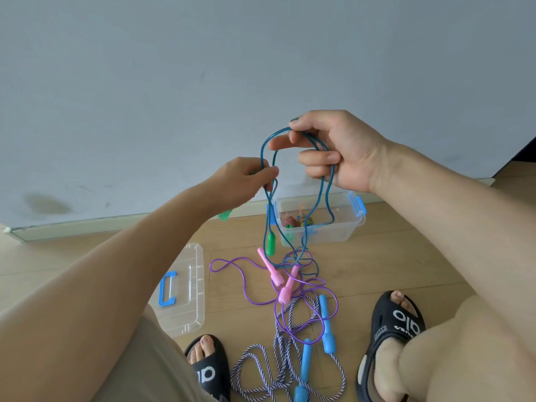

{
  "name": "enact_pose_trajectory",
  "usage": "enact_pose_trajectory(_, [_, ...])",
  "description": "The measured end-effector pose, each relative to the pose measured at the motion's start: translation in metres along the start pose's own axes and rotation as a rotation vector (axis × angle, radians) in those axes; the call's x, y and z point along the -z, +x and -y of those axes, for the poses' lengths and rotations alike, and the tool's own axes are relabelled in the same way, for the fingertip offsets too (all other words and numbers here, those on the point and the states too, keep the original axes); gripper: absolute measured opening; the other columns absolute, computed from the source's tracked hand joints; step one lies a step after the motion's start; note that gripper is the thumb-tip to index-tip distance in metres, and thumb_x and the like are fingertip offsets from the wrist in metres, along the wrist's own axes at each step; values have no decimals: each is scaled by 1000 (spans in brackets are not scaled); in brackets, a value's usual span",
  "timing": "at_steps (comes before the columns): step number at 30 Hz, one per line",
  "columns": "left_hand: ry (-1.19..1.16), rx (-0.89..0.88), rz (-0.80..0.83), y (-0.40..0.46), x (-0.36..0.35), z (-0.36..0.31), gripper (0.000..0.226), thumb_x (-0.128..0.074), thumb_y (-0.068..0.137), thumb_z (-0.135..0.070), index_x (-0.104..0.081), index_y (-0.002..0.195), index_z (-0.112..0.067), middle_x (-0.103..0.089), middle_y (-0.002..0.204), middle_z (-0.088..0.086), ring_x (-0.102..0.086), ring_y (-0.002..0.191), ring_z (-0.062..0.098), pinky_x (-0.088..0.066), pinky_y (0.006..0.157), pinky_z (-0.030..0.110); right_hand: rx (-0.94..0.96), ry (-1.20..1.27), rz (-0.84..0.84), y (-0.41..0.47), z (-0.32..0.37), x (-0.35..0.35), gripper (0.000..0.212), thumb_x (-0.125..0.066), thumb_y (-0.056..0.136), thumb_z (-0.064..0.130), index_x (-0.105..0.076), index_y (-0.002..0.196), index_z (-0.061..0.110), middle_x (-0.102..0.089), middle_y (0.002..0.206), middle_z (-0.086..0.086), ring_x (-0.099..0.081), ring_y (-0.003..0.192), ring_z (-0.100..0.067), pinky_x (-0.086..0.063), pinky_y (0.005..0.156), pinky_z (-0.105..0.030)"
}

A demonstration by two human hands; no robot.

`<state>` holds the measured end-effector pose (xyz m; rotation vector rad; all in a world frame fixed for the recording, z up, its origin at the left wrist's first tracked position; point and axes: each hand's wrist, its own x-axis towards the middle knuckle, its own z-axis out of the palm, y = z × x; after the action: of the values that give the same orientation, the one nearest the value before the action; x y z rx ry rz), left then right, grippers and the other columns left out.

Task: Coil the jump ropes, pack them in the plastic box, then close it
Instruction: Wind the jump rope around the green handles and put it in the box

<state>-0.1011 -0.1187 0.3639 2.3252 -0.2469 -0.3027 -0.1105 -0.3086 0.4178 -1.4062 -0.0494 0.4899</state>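
Your right hand is closed around the top of several loops of the blue rope. Your left hand pinches the same rope lower down; its fingertips are turned away, so the grip is partly hidden. One green handle hangs below the left hand; a second green piece shows behind your left forearm, mostly hidden. The box stands open on the floor beneath the right hand, its contents hard to make out. The lid lies below the left hand. The purple rope and striped rope lie tangled between your feet, the striped one cut off at the bottom edge.
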Motion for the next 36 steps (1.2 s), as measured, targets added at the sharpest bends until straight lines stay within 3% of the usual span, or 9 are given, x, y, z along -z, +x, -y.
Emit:
enact_pose_trajectory(5, [-270, -13, -37, -4, 9, -3, 49, -42, 103, -40, -43, 61, -15, -54, 64, 0, -44, 58, 16, -40, 63, 26, -34, -424, -262, 8, -12, 12, 22, -55, 93, 31, -59, 77, 16, -78, 93, -6, -38, 44, -12, -25, 40, -21])
enact_pose_trajectory(9, [-554, 13, -112, -2, 14, -4, 48, -51, 101, -30, -34, 58, -19, -36, 53, -4, -42, 55, 19, -39, 64, 32, -36, -801, -427, 12, -25, 30, 16, -54, 89, 20, -66, 81, 12, -76, 88, 0, -56, 49, -6, -35, 41, -19])
enact_pose_trajectory(15, [-247, 25, -78, 0, 24, 13, 31, -71, 88, -29, -52, 67, -16, -46, 59, -3, -43, 54, 14, -43, 53, 28, 143, -700, -387, 6, -15, 30, 26, -53, 83, -4, -68, 97, 11, -75, 105, -4, -52, 46, 7, -37, 42, -10])
enact_pose_trajectory(19, [46, 6, 148, -5, 21, 12, 26, -68, 73, -39, -66, 91, -21, -62, 81, -5, -52, 72, 16, -45, 69, 33, 238, -796, -238, 0, -13, 17, 37, -52, 72, -9, -65, 87, 21, -74, 106, 11, -66, 104, -5, -54, 84, -29])
enact_pose_trajectory(21, [114, 24, 289, -10, 22, 6, 41, -66, 61, -35, -65, 102, -27, -65, 95, -11, -53, 78, 12, -43, 74, 28, 274, -809, -193, -1, -11, 10, 37, -49, 68, -9, -65, 83, 21, -75, 103, 13, -61, 114, -2, -50, 86, -29])
enact_pose_trajectory(26, [102, 1, 286, -7, 19, 7, 39, -60, 63, -27, -60, 102, -29, -71, 100, -11, -56, 84, 12, -47, 82, 34, 338, -751, -120, -9, -1, -6, 36, -43, 67, -12, -63, 78, 16, -77, 97, 8, -66, 106, -4, -47, 66, -16])
enact_pose_trajectory(29, [25, -12, 112, -1, 19, 7, 20, -63, 85, -32, -53, 103, -27, -74, 82, -8, -53, 73, 16, -47, 70, 35, 350, -730, -67, -12, 1, -14, 35, -40, 66, -15, -61, 74, 13, -78, 92, 5, -69, 97, -8, -43, 57, -12])
enact_pose_trajectory(32, [94, 1, 61, 2, 15, 11, 35, -62, 88, -56, -47, 111, -34, -71, 66, -7, -52, 55, 3, -41, 59, 29, 358, -687, -15, -16, 4, -21, 36, -38, 66, -18, -60, 73, 10, -78, 93, -2, -68, 87, -7, -38, 50, -7])
enact_pose_trajectory(36, [197, -22, 139, 2, 9, 11, 19, -58, 92, -47, -70, 91, -32, -56, 50, -6, -49, 52, 7, -41, 61, 28, 365, -686, 6, -19, 5, -26, 32, -39, 65, -16, -59, 74, 7, -78, 90, -1, -50, 69, -22, -32, 44, -12])
